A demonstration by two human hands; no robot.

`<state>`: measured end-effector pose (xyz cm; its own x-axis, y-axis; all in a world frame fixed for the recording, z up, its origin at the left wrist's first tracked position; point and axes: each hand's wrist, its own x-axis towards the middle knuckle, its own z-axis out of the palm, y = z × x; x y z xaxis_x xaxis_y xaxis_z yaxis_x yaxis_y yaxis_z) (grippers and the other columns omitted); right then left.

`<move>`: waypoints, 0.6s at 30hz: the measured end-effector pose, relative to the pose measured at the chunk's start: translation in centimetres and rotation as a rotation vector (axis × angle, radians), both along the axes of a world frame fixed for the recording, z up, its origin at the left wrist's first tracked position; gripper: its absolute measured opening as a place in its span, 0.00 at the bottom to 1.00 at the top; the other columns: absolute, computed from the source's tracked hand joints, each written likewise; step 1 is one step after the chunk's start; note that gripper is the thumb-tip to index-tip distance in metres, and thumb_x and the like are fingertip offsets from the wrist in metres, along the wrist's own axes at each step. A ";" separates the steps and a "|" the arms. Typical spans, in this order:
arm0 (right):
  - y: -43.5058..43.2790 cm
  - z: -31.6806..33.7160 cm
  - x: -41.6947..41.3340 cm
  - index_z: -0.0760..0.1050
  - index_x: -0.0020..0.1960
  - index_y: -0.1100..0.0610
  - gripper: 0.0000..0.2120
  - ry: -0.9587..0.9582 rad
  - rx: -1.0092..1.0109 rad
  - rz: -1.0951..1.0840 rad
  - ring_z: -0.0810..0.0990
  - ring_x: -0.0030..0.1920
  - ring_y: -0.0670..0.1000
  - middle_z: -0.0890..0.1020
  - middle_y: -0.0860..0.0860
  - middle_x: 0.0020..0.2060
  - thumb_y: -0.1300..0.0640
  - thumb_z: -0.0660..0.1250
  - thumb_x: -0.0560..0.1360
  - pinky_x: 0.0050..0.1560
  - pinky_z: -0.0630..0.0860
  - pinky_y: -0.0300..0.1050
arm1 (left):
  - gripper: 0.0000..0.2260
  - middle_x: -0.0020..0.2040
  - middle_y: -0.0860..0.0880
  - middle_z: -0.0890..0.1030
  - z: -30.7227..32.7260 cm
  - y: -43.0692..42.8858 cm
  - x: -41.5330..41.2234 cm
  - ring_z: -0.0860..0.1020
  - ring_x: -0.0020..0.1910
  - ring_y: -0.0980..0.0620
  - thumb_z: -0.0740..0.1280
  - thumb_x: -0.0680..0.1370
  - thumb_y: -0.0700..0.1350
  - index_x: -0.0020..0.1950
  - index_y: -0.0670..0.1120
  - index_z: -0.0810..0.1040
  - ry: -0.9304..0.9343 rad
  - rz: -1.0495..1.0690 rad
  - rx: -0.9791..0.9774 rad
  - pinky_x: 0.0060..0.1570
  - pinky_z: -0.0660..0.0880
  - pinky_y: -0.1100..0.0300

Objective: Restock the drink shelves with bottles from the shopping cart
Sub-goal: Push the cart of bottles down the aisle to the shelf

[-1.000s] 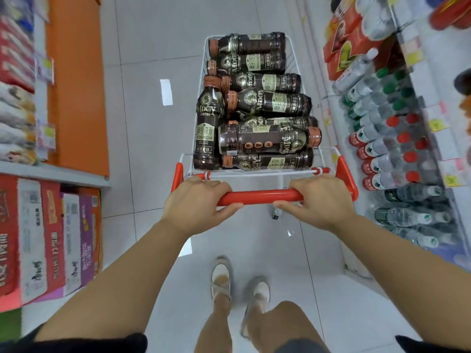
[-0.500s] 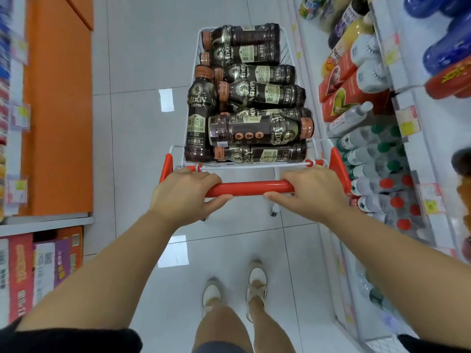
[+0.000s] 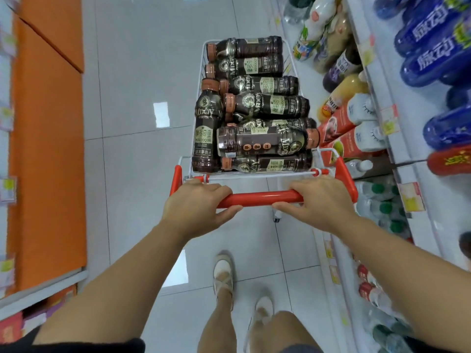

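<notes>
While hands [image 3: 257,207] grip handle [image 3: 260,197], bottles [image 3: 254,118] ahead

The shopping cart [image 3: 331,159] stands in the aisle, the drink shelves [image 3: 382,138] just to its right. Coffee bottles [image 3: 262,142] lie stacked in its basket, one upright at the left. Both hands grip the handle [image 3: 260,197], left hand [image 3: 196,205] and right hand [image 3: 318,202] apart.

Dark brown plastic coffee bottles [image 3: 262,142] with copper caps filled the white wire shopping cart [image 3: 323,155]; most lay sideways in a stack, one lengthwise on the left. White drink shelves [image 3: 374,80] of bottles ran along the right.
</notes>
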<state>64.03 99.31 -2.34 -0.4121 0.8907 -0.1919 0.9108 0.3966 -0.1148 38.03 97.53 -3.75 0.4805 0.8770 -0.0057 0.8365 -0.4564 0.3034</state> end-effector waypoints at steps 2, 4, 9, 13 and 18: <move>2.4 0.2 0.4 0.67 0.32 0.47 0.28 -0.015 -0.026 0.000 0.69 0.29 0.46 0.70 0.43 0.27 0.25 0.44 0.67 0.33 0.62 0.40 | 0.21 0.34 0.55 0.80 0.1 2.4 0.3 0.76 0.31 0.49 0.51 0.75 0.64 0.44 0.52 0.78 0.014 -0.003 0.019 0.35 0.73 0.58; 4.8 0.1 0.8 0.67 0.33 0.47 0.28 -0.019 -0.049 0.002 0.69 0.31 0.46 0.72 0.43 0.29 0.25 0.43 0.66 0.34 0.65 0.41 | 0.21 0.33 0.56 0.80 0.1 4.7 0.7 0.76 0.30 0.50 0.52 0.75 0.63 0.43 0.53 0.79 0.028 -0.005 0.044 0.33 0.73 0.59; 10.9 0.5 1.9 0.67 0.34 0.46 0.28 -0.020 -0.085 0.018 0.70 0.31 0.46 0.73 0.43 0.29 0.24 0.42 0.66 0.36 0.64 0.42 | 0.19 0.31 0.57 0.79 0.6 10.7 2.2 0.76 0.28 0.54 0.53 0.75 0.63 0.42 0.54 0.79 0.069 -0.014 0.063 0.33 0.73 0.62; 15.5 0.7 3.1 0.67 0.34 0.46 0.29 -0.011 -0.115 0.016 0.71 0.32 0.46 0.71 0.42 0.28 0.24 0.42 0.65 0.36 0.63 0.41 | 0.20 0.31 0.56 0.79 0.5 15.0 3.2 0.75 0.28 0.52 0.53 0.75 0.63 0.42 0.52 0.79 0.034 0.011 0.019 0.33 0.72 0.61; 21.0 1.0 3.8 0.64 0.33 0.46 0.24 -0.010 -0.170 0.003 0.70 0.32 0.46 0.72 0.43 0.30 0.26 0.49 0.67 0.35 0.65 0.42 | 0.20 0.31 0.56 0.79 0.7 20.4 4.1 0.75 0.27 0.52 0.53 0.75 0.63 0.42 0.52 0.78 0.044 0.010 -0.005 0.32 0.71 0.61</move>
